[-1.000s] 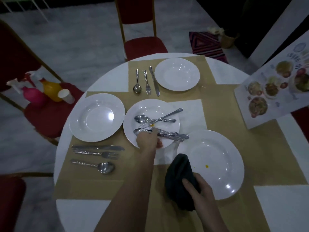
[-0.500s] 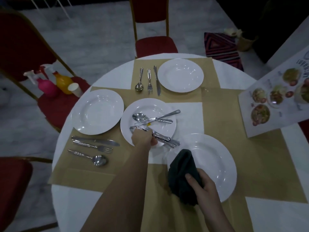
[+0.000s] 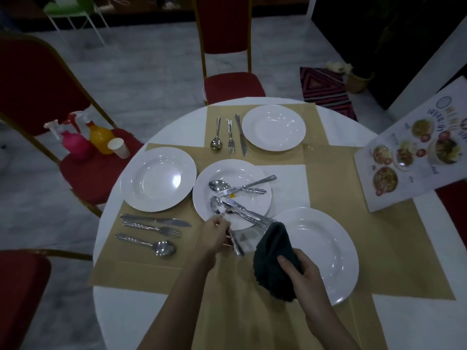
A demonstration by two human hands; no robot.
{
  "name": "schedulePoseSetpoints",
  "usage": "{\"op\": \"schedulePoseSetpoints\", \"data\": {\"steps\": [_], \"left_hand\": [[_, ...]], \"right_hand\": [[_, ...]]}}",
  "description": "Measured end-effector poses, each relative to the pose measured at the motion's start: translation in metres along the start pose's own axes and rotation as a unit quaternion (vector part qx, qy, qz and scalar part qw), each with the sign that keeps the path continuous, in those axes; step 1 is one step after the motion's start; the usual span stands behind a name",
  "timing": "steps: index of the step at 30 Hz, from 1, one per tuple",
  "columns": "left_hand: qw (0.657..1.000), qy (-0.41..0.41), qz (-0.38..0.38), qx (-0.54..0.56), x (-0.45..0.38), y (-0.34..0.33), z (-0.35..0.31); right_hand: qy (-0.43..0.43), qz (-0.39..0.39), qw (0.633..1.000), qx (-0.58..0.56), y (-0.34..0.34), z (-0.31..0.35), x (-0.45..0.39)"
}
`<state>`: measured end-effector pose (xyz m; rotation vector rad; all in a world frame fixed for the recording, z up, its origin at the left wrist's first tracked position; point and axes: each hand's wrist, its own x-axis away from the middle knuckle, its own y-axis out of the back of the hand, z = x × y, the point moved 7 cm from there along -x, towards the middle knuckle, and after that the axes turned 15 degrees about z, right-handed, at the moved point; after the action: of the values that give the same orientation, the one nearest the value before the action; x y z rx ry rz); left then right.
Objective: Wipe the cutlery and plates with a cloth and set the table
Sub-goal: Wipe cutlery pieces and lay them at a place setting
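Observation:
A white centre plate [image 3: 255, 171] holds a pile of loose cutlery [image 3: 240, 189]. My left hand [image 3: 216, 236] is at the plate's near edge, closed on a spoon [image 3: 215, 203] whose bowl points up over the plate and whose handle sticks out below the fingers. My right hand [image 3: 302, 270] grips a dark cloth [image 3: 271, 258] over the left rim of the near plate [image 3: 326, 248]. The left plate [image 3: 158, 183] has a knife, fork and spoon set [image 3: 154, 227] laid beside it. Next to the far plate [image 3: 274, 127] lies another cutlery set [image 3: 230, 135].
The round white table [image 3: 131, 324] carries tan paper mats [image 3: 341, 188]. A picture menu card [image 3: 417, 152] stands at the right edge. Red chairs surround the table; the left one [image 3: 83, 170] holds a pink and an orange spray bottle [image 3: 88, 137] and a paper cup [image 3: 118, 147].
My left hand has drawn back from the centre plate toward me, lifting the spoon out of the pile. My right hand keeps holding the cloth in about the same place.

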<state>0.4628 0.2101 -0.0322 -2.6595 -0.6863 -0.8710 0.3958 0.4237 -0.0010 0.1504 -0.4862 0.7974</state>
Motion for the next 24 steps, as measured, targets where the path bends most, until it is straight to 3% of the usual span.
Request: {"op": "schedulePoseSetpoints", "data": {"steps": [5, 9, 11, 13, 16, 20, 22, 24], "left_hand": [[0.993, -0.024, 0.114, 0.002, 0.077, -0.017, 0.016], [0.989, -0.007, 0.148, 0.010, 0.117, -0.031, 0.042], [0.987, 0.006, 0.158, 0.023, 0.130, -0.041, 0.055], [0.984, 0.006, 0.173, 0.034, 0.143, -0.054, 0.064], [0.983, -0.010, 0.180, 0.025, 0.161, -0.070, 0.079], [0.987, -0.015, 0.158, -0.016, 0.178, -0.083, 0.099], [0.987, -0.031, 0.143, -0.061, 0.182, -0.086, 0.101], [0.984, -0.048, 0.127, -0.116, 0.185, -0.090, 0.101]], "right_hand": [[0.029, -0.022, 0.999, 0.003, -0.025, 0.005, 0.011], [0.138, -0.065, 0.973, 0.172, -0.039, 0.009, 0.039], [0.170, -0.039, 0.939, 0.298, -0.052, 0.006, 0.051], [0.148, 0.010, 0.930, 0.337, -0.063, -0.008, 0.060], [0.088, -0.005, 0.974, 0.207, -0.062, -0.032, 0.074], [0.031, -0.106, 0.992, 0.054, -0.054, -0.053, 0.097], [-0.046, -0.107, 0.993, -0.034, -0.055, -0.065, 0.102], [-0.094, -0.060, 0.992, -0.061, -0.058, -0.071, 0.101]]}}
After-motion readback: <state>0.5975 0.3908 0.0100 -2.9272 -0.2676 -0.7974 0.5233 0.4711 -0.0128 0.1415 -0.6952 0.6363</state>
